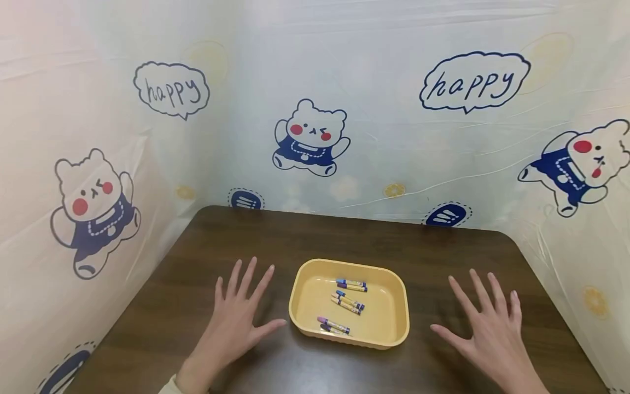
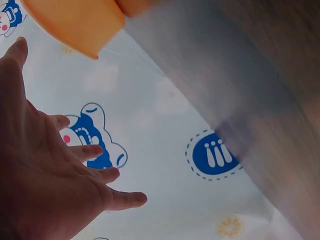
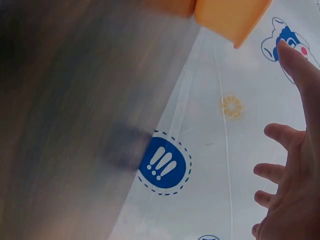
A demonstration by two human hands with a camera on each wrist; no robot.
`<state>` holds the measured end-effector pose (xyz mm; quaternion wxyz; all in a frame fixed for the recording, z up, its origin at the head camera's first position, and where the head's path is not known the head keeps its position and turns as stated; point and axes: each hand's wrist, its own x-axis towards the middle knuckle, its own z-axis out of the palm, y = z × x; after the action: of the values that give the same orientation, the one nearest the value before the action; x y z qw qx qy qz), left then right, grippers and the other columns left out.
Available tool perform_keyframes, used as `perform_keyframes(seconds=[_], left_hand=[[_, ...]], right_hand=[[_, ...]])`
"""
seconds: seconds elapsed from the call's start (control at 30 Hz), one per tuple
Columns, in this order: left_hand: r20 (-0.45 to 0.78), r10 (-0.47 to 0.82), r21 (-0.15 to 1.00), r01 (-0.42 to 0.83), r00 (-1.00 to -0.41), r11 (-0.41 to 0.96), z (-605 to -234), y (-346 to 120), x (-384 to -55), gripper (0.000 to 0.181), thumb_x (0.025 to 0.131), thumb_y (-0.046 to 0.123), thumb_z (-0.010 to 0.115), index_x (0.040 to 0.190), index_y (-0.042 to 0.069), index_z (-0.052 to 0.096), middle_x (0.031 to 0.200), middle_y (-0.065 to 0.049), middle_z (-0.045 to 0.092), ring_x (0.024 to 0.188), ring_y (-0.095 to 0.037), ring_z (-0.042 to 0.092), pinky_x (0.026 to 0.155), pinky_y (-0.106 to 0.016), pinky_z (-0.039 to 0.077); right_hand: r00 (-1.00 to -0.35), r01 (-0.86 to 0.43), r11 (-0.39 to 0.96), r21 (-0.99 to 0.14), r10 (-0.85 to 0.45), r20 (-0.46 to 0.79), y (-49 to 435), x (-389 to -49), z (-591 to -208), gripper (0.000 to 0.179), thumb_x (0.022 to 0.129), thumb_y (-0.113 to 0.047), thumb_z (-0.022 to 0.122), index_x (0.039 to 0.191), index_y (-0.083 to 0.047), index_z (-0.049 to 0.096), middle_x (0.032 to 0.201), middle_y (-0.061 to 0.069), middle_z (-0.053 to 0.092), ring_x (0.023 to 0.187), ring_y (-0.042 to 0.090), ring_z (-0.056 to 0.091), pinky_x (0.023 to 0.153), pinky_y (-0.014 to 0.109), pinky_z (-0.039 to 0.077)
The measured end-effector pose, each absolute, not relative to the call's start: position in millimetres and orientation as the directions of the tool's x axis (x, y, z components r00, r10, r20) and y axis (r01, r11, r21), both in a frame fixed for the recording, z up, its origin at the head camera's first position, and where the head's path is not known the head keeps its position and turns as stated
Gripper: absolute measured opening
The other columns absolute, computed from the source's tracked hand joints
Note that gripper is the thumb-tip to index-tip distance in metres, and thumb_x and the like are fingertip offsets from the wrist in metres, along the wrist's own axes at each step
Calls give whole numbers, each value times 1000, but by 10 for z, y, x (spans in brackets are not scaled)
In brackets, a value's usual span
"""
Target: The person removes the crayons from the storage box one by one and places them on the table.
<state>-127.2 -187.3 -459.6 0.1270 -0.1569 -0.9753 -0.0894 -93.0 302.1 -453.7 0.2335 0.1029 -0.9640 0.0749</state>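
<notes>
A yellow rectangular tray (image 1: 394, 317) sits on the dark wooden table between my two hands. Several short crayons (image 1: 333, 325) with yellow wrappers lie inside it, in loose pairs, with pink, peach, blue and purple tips. Left of the tray is my left hand (image 1: 233, 323), fingers spread and straight, its thumb tip close to the tray's edge. My right hand (image 1: 494, 336) is spread the same way on the other side, farther from the tray. Neither holds anything. In the left wrist view the tray's side (image 2: 82, 22) shows above the thumb; the right wrist view shows its opposite side (image 3: 230, 17).
The brown table (image 1: 275, 235) has rounded far corners. Around it on the left, back and right hangs a pale curtain (image 1: 384, 148) printed with cartoon bears and the word "happy". It meets the table's far edge.
</notes>
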Motion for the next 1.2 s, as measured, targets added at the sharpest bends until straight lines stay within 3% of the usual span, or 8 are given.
perform_keyframes(seconds=[0.13,0.27,0.43,0.63,0.83,1.0,1.07,1.2], left_hand=[[262,292,137,335,-920,932,-4609,-1830,-1274,106,76,83,58,160,37,12,167,-3,-6,151,-37,-7,106,-78,12],[273,295,132,340,-916,931,-4589,-1786,-1279,101,79,84,52,160,38,13,168,-4,-2,151,-39,-2,106,-77,13],[249,290,169,336,-924,927,-4545,-1732,-1280,88,86,76,51,159,40,16,166,-11,11,147,-43,18,104,-75,25],[161,282,314,320,-946,894,-4471,-1684,-1261,72,95,62,52,157,42,22,157,-15,33,135,-41,41,101,-68,38],[155,332,454,366,-930,813,-4478,-1640,-1288,49,104,50,42,152,36,40,138,-2,56,125,-22,55,102,-51,46],[117,373,549,373,-920,748,-4455,-1584,-1345,47,105,46,43,149,29,47,139,6,58,125,-13,57,103,-42,47],[112,406,583,390,-907,712,-4453,-1571,-1390,47,106,45,42,147,24,50,139,3,59,125,-15,58,102,-42,47],[61,477,697,379,-877,608,-4474,-1570,-1493,43,106,45,43,139,22,57,98,-4,73,86,-19,70,77,-33,57]], right_hand=[[-862,-254,961,-104,-176,476,2983,-940,-4543,104,69,-70,75,155,-28,35,160,18,26,150,40,8,113,68,-7],[-868,-266,956,-128,-180,462,2931,-949,-4533,95,76,-64,74,155,-27,36,159,18,27,151,37,6,113,67,-7],[-878,-282,948,-150,-191,438,2854,-917,-4526,85,85,-56,71,156,-28,34,161,17,25,151,36,4,114,65,-8],[-844,-373,911,-178,-253,472,2703,-915,-4508,75,90,-45,69,155,-28,37,160,14,29,148,38,15,117,60,-2],[-827,-447,866,-224,-305,472,2472,-968,-4417,56,96,-30,65,148,-21,48,152,12,42,142,36,29,110,62,22],[-802,-511,828,-229,-364,474,2258,-1052,-4369,39,98,-25,64,135,-14,61,134,9,57,128,28,47,101,53,41],[-787,-541,812,-221,-396,473,2160,-1091,-4364,34,98,-25,63,130,-12,64,127,7,61,123,25,52,99,49,45],[-777,-579,788,-206,-458,432,1958,-1178,-4372,33,100,-30,60,125,-10,66,122,6,63,117,22,57,97,44,49]])
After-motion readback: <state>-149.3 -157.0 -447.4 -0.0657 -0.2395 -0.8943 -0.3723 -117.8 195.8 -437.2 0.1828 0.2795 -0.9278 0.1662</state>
